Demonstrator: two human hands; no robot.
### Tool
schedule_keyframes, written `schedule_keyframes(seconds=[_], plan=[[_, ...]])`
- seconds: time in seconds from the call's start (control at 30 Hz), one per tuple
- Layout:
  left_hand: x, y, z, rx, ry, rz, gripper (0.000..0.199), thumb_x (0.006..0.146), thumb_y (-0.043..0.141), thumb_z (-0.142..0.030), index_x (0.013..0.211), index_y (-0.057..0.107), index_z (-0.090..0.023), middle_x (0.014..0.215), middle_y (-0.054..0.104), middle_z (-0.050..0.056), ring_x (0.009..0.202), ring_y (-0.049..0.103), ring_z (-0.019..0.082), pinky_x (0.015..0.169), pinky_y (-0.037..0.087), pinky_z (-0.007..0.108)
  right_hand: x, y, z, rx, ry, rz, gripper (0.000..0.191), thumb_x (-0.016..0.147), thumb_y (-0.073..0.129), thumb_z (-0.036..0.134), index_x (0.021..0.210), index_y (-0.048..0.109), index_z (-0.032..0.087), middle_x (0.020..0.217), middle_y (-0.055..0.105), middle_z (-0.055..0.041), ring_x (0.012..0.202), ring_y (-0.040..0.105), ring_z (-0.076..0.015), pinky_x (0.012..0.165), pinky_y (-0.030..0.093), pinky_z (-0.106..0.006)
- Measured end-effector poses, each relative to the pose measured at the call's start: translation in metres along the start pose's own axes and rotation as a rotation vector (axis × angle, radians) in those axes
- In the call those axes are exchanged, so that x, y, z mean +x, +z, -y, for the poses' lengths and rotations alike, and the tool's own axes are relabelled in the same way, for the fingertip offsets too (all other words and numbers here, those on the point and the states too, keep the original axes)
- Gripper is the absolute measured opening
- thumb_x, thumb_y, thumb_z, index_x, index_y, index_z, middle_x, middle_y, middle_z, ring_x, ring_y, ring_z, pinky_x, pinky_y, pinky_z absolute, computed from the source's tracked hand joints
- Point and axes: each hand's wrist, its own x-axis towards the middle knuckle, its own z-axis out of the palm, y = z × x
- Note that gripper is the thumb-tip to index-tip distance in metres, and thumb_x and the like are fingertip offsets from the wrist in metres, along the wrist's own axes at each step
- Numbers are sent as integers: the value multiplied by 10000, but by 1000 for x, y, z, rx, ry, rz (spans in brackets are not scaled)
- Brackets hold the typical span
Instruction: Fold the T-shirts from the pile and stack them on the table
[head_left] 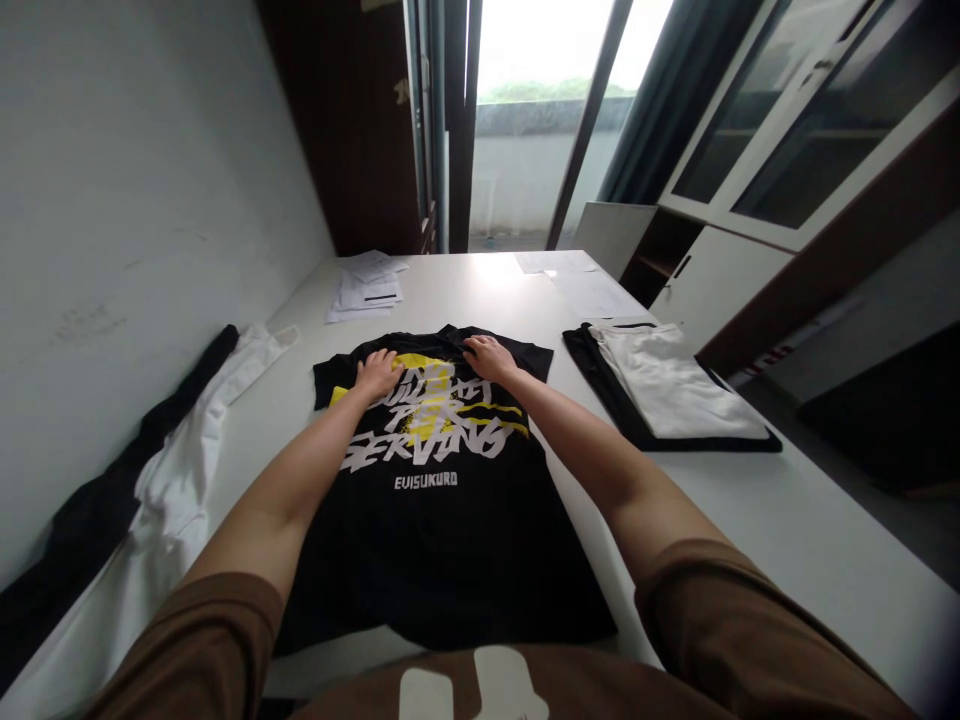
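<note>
1. Shirt (450,560), black, lies spread on the white table (810,510) directly in front of you, its hem nearest your body and its sleeve end away from you.
2. Your left hand (380,375) is open and laid palm down on the shirt's upper part, over the left edge of the print; the fingers (390,357) point away from you, lightly bent.
3. Your right hand (489,358) is also open and palm down, touching the cloth near the top, with its fingertips (470,342) angled inward (whether they pinch any fabric, you cannot tell from this view).
4. The print shows large pale brush-style letters over yellow patches and stripes; "SERVING" reads clearly, with a smaller pale line beneath it (your hands sit close to the upper words).
5. Around the collar the cloth is bunched and wrinkled, while the lower body is mostly smooth; both short sleeves stick out sideways.
6. Right of the shirt, a folded off-white garment (667,385) rests on folded black clothing (622,410).
7. On your left, a white garment (180,470) and a black garment (142,440) lie loosely along the wall (135,220).
8. Papers (367,287) lie beyond the shirt at left, and sheets (592,293) at right.
</note>
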Motion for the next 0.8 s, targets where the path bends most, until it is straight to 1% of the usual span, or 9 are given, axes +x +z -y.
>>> schedule_keyframes(seconds=[0.03,0.1,0.17,0.3,0.47,0.6,0.67,0.73,0.8], plan=[[7,4,1,1,-16,21,631,1036,286,-560,1553,427,-226,1668,331,126,1519,288,351,1201,261,622,8,8,-1,9,-21,1,494,1048,462,412,1498,544,225,1553,516,-77,1469,394,-272,1199,362,-412],[21,10,6,4,-40,70,698,1021,258,-624,1606,353,-255,1719,213,110,1570,170,367,1204,168,701,24,23,-5,17,-42,49,538,1053,447,451,1544,494,236,1602,460,-67,1515,335,-268,1237,299,-427],[35,14,14,11,-48,102,749,1001,238,-676,1639,289,-286,1738,143,89,1589,102,368,1202,107,730,40,36,-12,8,-14,118,583,1052,431,516,1573,455,257,1652,383,-63,1548,277,-281,1263,229,-471],[63,15,34,36,-47,136,798,973,224,-724,1658,237,-314,1746,96,67,1589,76,400,1186,90,756,67,51,-31,-16,106,167,642,1051,373,598,1610,389,283,1710,243,-71,1583,173,-305,1270,128,-550],[86,17,50,71,-96,154,791,982,211,-701,1668,204,-307,1747,76,75,1591,57,401,1184,96,754,84,55,-45,-40,155,188,660,1045,356,620,1625,352,305,1718,215,-66,1587,151,-306,1263,118,-575],[93,13,49,49,-85,106,753,1005,211,-667,1660,235,-298,1742,119,76,1597,77,358,1209,82,717,86,49,-48,-55,147,147,632,1054,363,582,1610,388,283,1704,263,-64,1580,191,-278,1273,148,-520],[92,7,45,32,-55,67,707,1027,224,-619,1635,314,-270,1728,193,82,1590,131,331,1231,116,666,83,42,-49,-49,128,127,596,1059,382,531,1584,438,256,1681,321,-76,1564,246,-263,1271,190,-475],[86,1,41,21,-6,-25,633,1047,255,-540,1567,444,-233,1692,304,91,1567,217,302,1252,165,585,72,32,-48,-43,96,104,556,1057,411,489,1545,497,236,1656,371,-88,1550,286,-258,1263,227,-453],[75,-3,35,2,59,-137,551,1053,303,-461,1471,557,-208,1627,425,93,1511,330,271,1255,219,493,53,22,-44,-38,51,60,533,1052,436,474,1517,531,233,1643,394,-90,1547,293,-261,1260,240,-462]])
